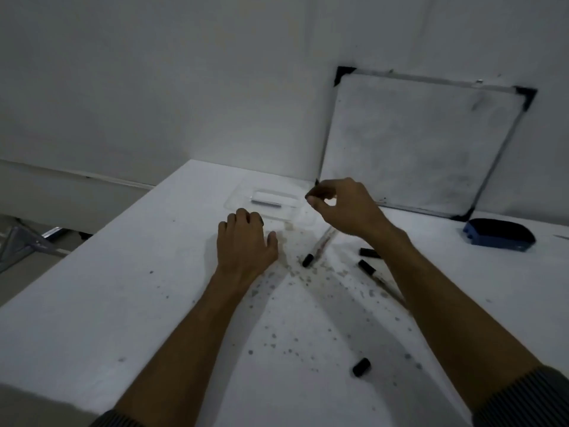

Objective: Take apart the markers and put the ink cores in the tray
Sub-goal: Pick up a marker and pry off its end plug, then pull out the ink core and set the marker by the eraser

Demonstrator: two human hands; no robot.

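A clear plastic tray [234, 199] lies at the far side of the white table, with a pale ink core [266, 200] inside. My right hand [343, 209] hovers over the tray's right end, thumb and finger pinched on a small black marker piece [314, 190]. My left hand [246, 241] rests palm down just in front of the tray, fingers curled under; nothing shows in it. A clear-barrelled marker [320, 243] with a black end lies between my hands. Another marker [371, 271] lies partly under my right forearm.
Loose black caps lie at the right [369, 252] and near me [361, 367]. A whiteboard [415, 143] leans on the wall behind; a blue eraser [498, 235] sits at the far right. Ink spots cover the table's middle. The table's left edge [92, 241] drops to the floor.
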